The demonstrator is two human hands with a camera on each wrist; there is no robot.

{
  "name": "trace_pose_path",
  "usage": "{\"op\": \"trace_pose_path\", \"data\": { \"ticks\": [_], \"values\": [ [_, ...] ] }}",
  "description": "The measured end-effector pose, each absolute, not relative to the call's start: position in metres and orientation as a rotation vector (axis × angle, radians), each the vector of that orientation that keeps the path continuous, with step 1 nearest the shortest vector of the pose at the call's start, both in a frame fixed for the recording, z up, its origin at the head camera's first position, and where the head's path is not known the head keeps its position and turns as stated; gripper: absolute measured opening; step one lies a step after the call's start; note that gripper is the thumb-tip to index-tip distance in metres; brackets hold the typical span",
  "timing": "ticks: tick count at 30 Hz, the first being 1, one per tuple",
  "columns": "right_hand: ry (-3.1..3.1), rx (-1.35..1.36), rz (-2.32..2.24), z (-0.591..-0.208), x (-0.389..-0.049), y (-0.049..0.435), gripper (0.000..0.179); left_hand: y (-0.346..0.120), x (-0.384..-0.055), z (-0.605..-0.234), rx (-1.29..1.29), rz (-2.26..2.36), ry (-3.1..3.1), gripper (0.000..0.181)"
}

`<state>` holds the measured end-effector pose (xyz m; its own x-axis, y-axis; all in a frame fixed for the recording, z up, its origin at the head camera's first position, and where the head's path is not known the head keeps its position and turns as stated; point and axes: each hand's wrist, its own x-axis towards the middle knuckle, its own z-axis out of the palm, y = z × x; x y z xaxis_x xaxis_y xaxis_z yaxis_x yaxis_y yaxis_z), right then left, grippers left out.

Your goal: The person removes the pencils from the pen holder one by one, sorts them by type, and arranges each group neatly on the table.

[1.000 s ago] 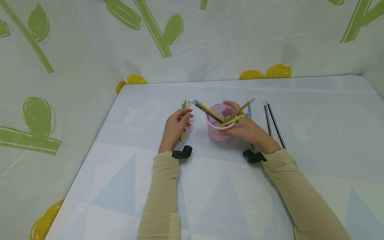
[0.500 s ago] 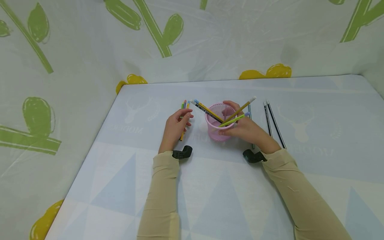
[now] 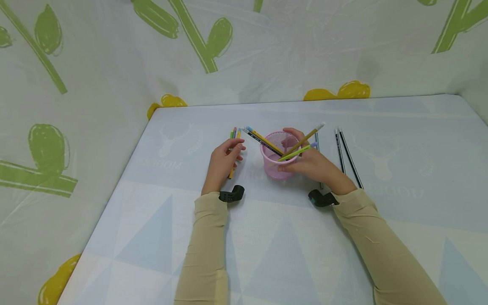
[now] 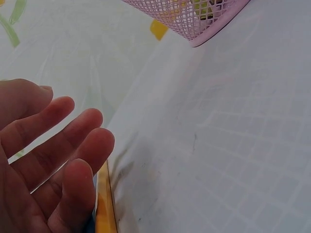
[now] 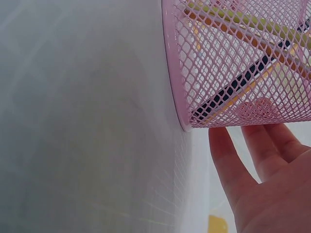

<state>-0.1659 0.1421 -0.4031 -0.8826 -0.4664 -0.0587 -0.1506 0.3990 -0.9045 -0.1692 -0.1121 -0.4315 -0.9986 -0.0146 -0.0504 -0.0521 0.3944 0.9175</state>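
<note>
Before leaf-printed walls (image 3: 282, 55), the right hand (image 3: 312, 163) grips a pink mesh cup (image 3: 277, 170) of pencils (image 3: 305, 139) at a triangle-patterned table (image 3: 286, 254); at the cup's nine o'clock, the left hand (image 3: 224, 159) (fingers loosely parted) hangs over loose pencils (image 3: 234, 133).

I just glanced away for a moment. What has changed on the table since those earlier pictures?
Nothing has visibly moved, and nothing was picked up or let go. The right hand keeps its grip on the pink mesh cup, the pencils in the cup lean as before, the left hand stays by the loose pencils, and the two dark pencils lie where they were.
</note>
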Motion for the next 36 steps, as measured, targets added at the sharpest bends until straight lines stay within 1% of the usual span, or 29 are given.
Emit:
{"op": "trace_pose_path", "data": {
  "ticks": [15,21,27,31,36],
  "values": [
    [2.380,-0.520,-1.455,-0.404,-0.166,0.141,0.090,-0.109,-0.168,-0.431,0.023,1.768,2.596,0.032],
    [2.380,-0.526,-1.461,-0.404,-0.166,0.141,0.092,-0.104,-0.167,-0.428,0.140,1.769,2.591,0.037],
    [2.378,-0.532,-1.459,-0.404,-0.166,0.142,0.090,-0.101,-0.166,-0.426,0.230,1.780,2.550,0.042],
    [2.381,-0.528,-1.467,-0.405,-0.167,0.142,0.089,-0.098,-0.166,-0.422,0.292,1.818,2.500,0.042],
    [2.364,-0.549,-1.485,-0.405,-0.168,0.142,0.090,-0.093,-0.160,-0.408,0.353,1.848,2.424,0.034]
  ]
}}
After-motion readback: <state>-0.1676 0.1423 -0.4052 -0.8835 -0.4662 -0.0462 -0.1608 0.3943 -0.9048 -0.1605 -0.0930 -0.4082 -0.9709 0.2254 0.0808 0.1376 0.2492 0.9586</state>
